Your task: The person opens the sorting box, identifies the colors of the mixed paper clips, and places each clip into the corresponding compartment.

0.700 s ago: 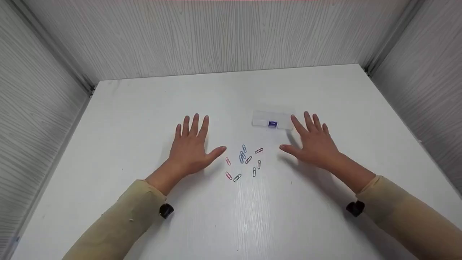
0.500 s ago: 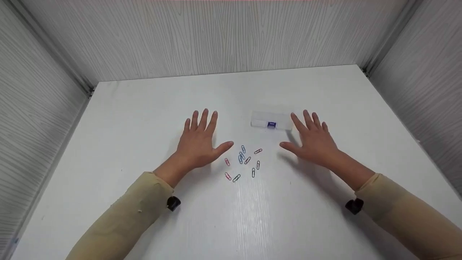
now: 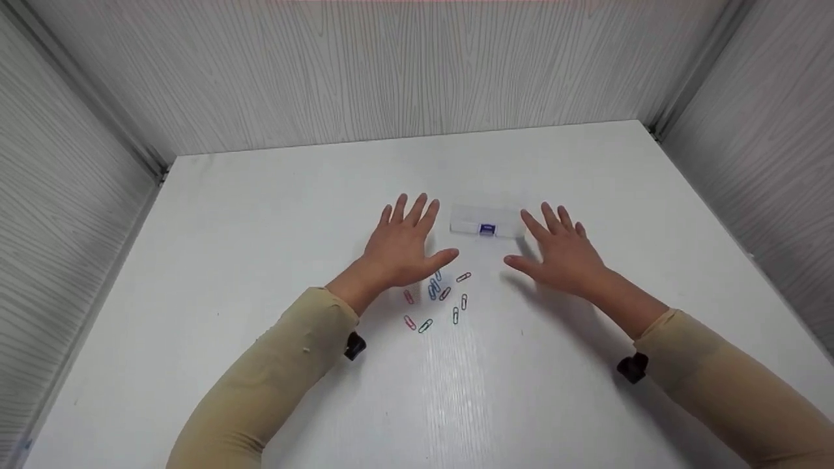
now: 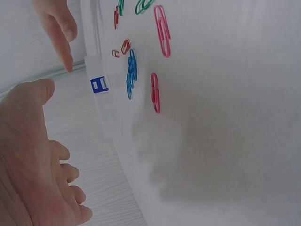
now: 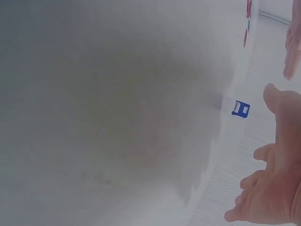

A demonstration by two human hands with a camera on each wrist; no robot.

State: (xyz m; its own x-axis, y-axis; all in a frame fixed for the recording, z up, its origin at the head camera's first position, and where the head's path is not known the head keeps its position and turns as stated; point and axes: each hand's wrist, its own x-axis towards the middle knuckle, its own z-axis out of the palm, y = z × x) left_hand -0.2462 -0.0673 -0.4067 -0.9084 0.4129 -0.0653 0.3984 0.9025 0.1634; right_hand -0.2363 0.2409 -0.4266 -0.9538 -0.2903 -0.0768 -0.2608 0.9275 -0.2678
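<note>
My left hand hovers over the table with fingers spread, its thumb overlapping the far end of a loose group of paper clips in the head view. Nothing is in it. The clips include a pink paper clip, blue paper clips, and red and green ones. Behind them lies a clear plastic box with a blue latch, its lid down. My right hand is spread and holds nothing; its index fingertip overlaps the box's right end in the head view.
The white table reaches to a grey wood-grain back panel, with similar panels at left and right. A small black device sits at the left cuff, and another black device at the right cuff.
My left hand has moved right and slightly away, toward the box, and its thumb now covers part of a blue clip. The right hand has hardly moved. Clips and box stay put.
</note>
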